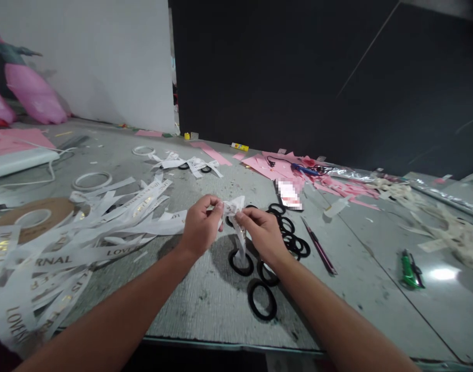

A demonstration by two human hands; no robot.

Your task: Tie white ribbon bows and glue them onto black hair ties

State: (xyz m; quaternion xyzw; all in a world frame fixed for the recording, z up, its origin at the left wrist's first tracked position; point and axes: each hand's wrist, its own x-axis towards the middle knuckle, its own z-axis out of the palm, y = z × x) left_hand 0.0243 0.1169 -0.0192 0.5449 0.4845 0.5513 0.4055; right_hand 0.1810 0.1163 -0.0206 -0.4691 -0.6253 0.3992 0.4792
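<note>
My left hand (201,223) and my right hand (263,231) meet above the grey table (205,299) and pinch a folded piece of white ribbon (234,208) between their fingertips. A tail of that ribbon hangs down to a black hair tie (241,262) on the table under my hands. Two more black hair ties (262,299) lie just in front of it. A chain of several black hair ties (288,232) runs beyond my right hand.
A heap of white printed ribbon strips (66,243) covers the left side, with a brown ribbon spool (31,217) and tape rolls (91,181). Pink paper scraps (286,170), a thin dark tool (318,250), a green cutter (409,268) and lace (457,232) lie right.
</note>
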